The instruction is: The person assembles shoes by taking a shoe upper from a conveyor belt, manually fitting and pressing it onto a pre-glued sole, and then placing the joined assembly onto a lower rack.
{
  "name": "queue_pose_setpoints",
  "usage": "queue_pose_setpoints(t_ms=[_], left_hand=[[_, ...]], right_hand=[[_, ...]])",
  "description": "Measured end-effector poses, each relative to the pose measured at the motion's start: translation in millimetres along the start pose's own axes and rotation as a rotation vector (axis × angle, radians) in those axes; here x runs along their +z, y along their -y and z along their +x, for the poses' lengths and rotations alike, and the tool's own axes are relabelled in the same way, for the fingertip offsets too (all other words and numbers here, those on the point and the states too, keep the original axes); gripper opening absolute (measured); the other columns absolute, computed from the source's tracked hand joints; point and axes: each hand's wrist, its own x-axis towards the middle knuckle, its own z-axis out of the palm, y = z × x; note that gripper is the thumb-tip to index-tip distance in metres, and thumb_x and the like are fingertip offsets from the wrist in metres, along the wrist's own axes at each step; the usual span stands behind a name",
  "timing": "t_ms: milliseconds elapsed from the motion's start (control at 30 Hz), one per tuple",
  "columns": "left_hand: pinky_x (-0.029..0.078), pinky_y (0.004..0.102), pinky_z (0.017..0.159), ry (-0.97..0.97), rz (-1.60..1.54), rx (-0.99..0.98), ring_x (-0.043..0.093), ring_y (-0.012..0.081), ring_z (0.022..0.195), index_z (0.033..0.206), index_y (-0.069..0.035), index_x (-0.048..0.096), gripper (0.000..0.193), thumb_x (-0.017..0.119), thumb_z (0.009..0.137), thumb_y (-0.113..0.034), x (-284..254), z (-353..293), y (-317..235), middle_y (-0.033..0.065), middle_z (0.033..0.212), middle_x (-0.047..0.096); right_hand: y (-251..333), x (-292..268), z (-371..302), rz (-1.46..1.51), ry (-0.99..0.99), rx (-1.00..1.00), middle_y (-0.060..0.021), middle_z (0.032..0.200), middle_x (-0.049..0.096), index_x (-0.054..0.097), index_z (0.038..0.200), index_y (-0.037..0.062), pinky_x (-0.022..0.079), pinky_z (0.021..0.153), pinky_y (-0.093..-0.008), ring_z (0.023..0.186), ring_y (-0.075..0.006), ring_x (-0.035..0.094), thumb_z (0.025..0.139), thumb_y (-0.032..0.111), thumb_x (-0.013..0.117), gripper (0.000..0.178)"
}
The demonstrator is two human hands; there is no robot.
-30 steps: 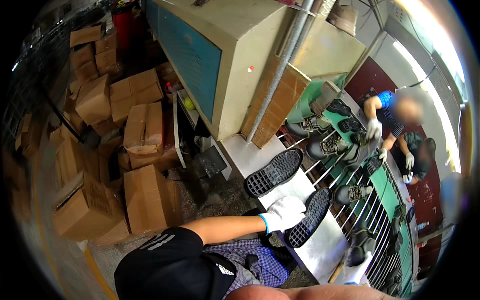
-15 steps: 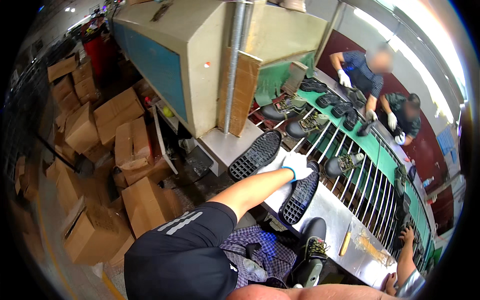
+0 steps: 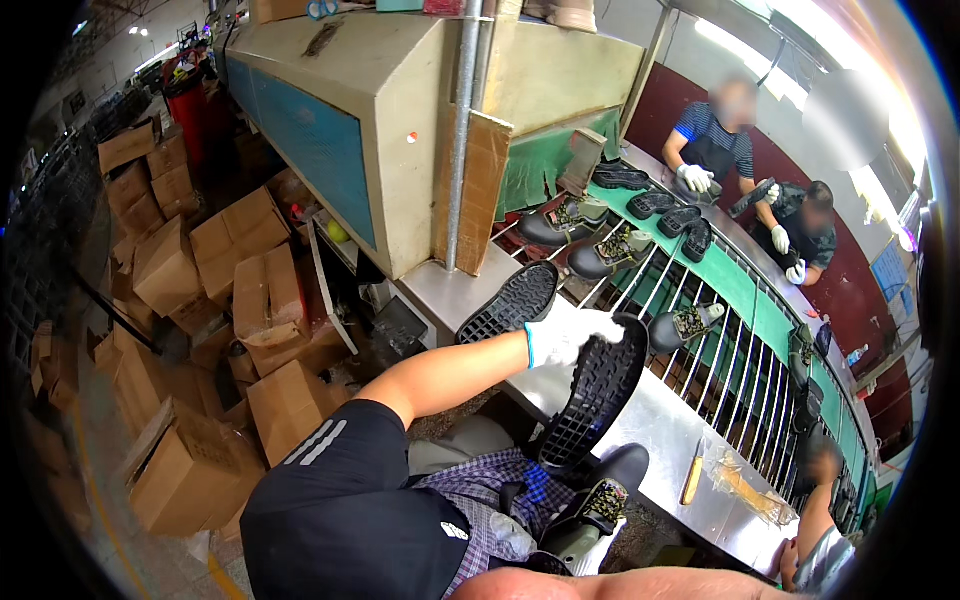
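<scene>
My left hand (image 3: 570, 335), in a white glove, grips the upper end of a black shoe sole (image 3: 598, 395). The sole's gridded side shows, and its lower end hangs past the bench edge, close above a black shoe (image 3: 606, 500) with speckled laces. That shoe sits tilted over my lap. Beside it shows a strip of white glove, my right hand (image 3: 606, 546), closed against the shoe; most of its fingers are hidden. Another gridded black sole (image 3: 510, 300) lies on the metal bench (image 3: 655, 440), left of my left hand.
Beyond the bench runs a roller rack (image 3: 690, 330) carrying shoes (image 3: 600, 253) and a green strip with soles. A yellow-handled knife (image 3: 692, 478) lies on the bench. Two gloved co-workers (image 3: 715, 150) work across. Another person's arm (image 3: 818, 500) reaches in at right. Cardboard boxes (image 3: 190, 460) crowd the left.
My left hand has lifted the sole off the bench and drawn it slightly left and toward me, over the shoe. The shoe has shifted a little left. Across the rack, a co-worker has raised a sole.
</scene>
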Motion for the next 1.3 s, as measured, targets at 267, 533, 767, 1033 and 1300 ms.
queue_pose_setpoints(t_ms=[267,533,767,1033,1300], left_hand=[[0.062,0.0331,0.094,0.085,-0.049,-0.08,0.071,0.0155,0.101,0.142,-0.001,0.066,0.046,0.072,0.096,-0.003,36,-52,61,0.0068,0.116,0.074],[0.039,0.0409,0.129,0.329,0.448,-0.341,0.054,0.029,0.149,0.158,0.0,0.059,0.071,0.081,0.094,-0.02,77,-88,91,0.0192,0.162,0.057],[0.049,0.0448,0.123,0.336,0.087,-0.46,0.066,0.0296,0.136,0.141,0.004,0.066,0.048,0.077,0.101,-0.02,46,-43,122,0.0221,0.146,0.069],[0.053,0.0408,0.118,0.297,0.118,-0.531,0.068,0.0277,0.133,0.148,0.009,0.063,0.043,0.056,0.113,-0.016,51,-29,147,0.0209,0.148,0.069],[0.051,0.0464,0.121,0.23,-0.088,-0.648,0.065,0.0321,0.136,0.151,0.011,0.057,0.049,0.048,0.116,-0.021,70,-45,132,0.0262,0.151,0.066]], right_hand=[[-114,86,-217,0.327,0.255,0.493,-0.0094,0.118,0.078,0.073,0.125,0.0089,0.063,0.1,-0.0442,0.109,-0.0245,0.076,0.11,0.054,0.058,0.05],[-210,132,-381,0.758,0.431,0.902,-0.0101,0.115,0.078,0.073,0.122,0.0083,0.065,0.097,-0.0432,0.106,-0.0248,0.077,0.113,0.057,0.053,0.053],[-233,151,-419,1.33,0.536,0.907,-0.0222,0.15,0.067,0.056,0.157,-0.0015,0.059,0.114,-0.0558,0.131,-0.0381,0.071,0.117,0.048,0.045,0.064],[-183,153,-430,0.87,0.244,0.832,-0.0133,0.124,0.08,0.074,0.134,-0.0036,0.068,0.093,-0.0391,0.108,-0.0231,0.08,0.112,0.007,0.056,0.03],[-187,157,-429,0.786,0.408,0.82,-0.01,0.12,0.081,0.076,0.13,-0.0031,0.066,0.089,-0.0321,0.103,-0.0168,0.078,0.109,-0.001,0.057,0.029]])
